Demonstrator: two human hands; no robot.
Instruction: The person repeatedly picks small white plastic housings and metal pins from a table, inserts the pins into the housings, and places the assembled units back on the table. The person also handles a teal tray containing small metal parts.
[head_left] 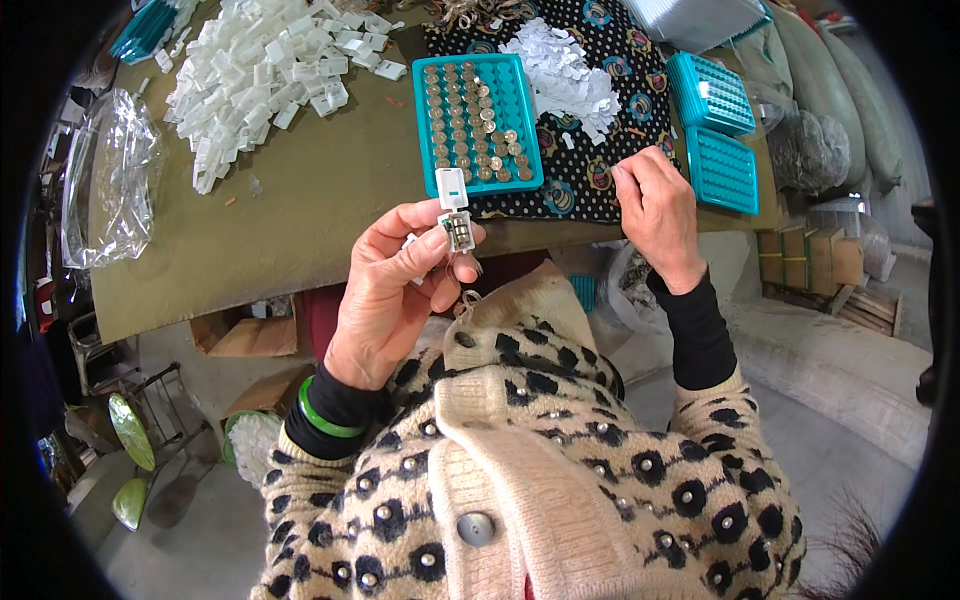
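Observation:
My left hand [375,285] holds a small white plastic case [459,232] between thumb and fingers, its lid flipped up. Silvery round cells and a bit of green show inside the case. Another white piece pokes out behind the thumb, and thin strands hang below the fingers. My right hand [660,215] is raised at the table's front edge over the patterned cloth, fingers curled and thumb against the forefinger; whatever is in the pinch cannot be made out. Just beyond the case lies a teal tray [537,150] partly filled with button cells [455,110].
White plastic cases [270,70] are heaped at the far left of the table [200,270]. White paper slips [560,75] lie on the dark dotted cloth [640,100]. Stacked teal trays [722,170] stand at right, a clear plastic bag [110,180] at left. Sacks [870,110] lie beyond.

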